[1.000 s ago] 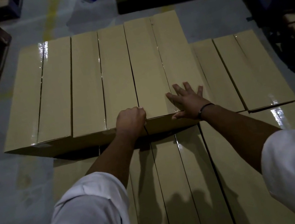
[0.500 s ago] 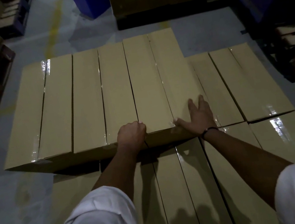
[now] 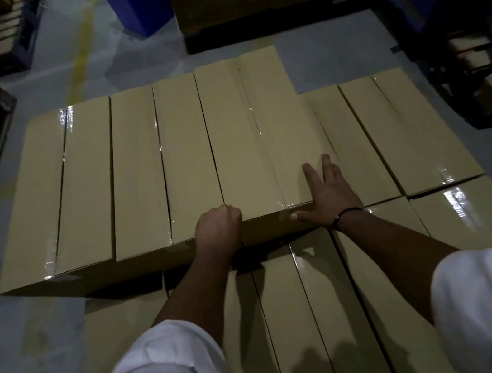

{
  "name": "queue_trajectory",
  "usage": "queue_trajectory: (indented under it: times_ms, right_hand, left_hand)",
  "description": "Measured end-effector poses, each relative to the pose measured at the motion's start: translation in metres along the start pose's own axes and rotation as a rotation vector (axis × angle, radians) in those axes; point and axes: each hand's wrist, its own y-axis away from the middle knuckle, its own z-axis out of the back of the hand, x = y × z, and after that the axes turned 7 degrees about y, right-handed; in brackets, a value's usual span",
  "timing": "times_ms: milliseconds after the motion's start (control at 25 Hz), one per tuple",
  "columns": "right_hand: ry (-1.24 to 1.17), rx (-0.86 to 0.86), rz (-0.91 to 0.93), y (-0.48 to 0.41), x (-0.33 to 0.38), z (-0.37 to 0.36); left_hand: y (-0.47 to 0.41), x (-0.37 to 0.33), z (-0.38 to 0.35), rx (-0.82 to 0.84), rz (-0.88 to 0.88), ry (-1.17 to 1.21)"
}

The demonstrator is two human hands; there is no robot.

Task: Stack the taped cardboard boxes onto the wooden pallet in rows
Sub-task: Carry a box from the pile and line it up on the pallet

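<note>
Two hands square the end box (image 3: 240, 141) atop the lower boxes (image 3: 324, 304): left hand (image 3: 219, 228) fisted against its near edge, right hand (image 3: 331, 191) flat at its corner. Uneven shoving could skew it.

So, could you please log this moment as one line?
left hand: fist at upper box edge | right hand: flat on its corner
</note>
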Motion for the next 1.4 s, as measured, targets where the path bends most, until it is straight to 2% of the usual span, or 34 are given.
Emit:
queue_trajectory:
  times_ms: [160,360,640,920,1200,1400]
  right_hand:
    - [0.095,0.098,0.013,0.017,0.007,-0.003]
    - [0.076,0.167,0.114,0.096,0.025,0.001]
    - [-0.028,0.075,0.115,0.189,0.068,0.029]
    - [-0.058,0.067,0.240,0.267,0.094,0.031]
    - [-0.077,0.009,0.434,0.342,0.124,0.034]
    - [-0.107,-0.082,0.521,0.384,0.165,0.040]
  left_hand:
    - [0.006,-0.003,0.000,0.031,0.059,0.093]
    - [0.041,-0.004,0.005,0.105,0.186,0.480]
    - [0.167,-0.040,0.018,-0.071,0.370,0.840]
    - [0.300,-0.050,0.004,-0.114,0.473,0.938]
    - [0.398,-0.077,0.027,-0.294,0.547,0.997]
    - [0.449,-0.057,0.039,-0.382,0.603,0.984]
